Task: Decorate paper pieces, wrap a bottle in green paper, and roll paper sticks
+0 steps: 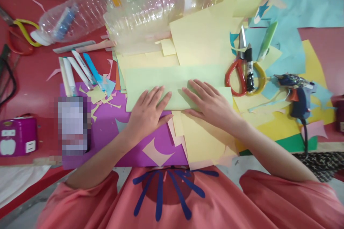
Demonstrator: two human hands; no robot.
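Note:
A pale green sheet of paper (166, 78) lies across the middle, its near edge looking folded. My left hand (147, 112) rests flat on its left part, fingers spread. On the right part lies my right hand (208, 100), also flat with its fingers apart. Both thumbs point inward along the near edge. Beneath the green paper are cream sheets (204, 139) and a purple sheet (104, 128). To the right of my right hand are scissors (236, 75) with red and yellow handles and a black marker (249, 69).
Clear plastic bottles (77, 14) lie along the back. Several pens (80, 69) and paper scraps are on the left, near a blurred-out phone-like object (71, 125) and a purple power adapter (18, 136). A glue gun (299, 96) and a green cutter (268, 39) lie right.

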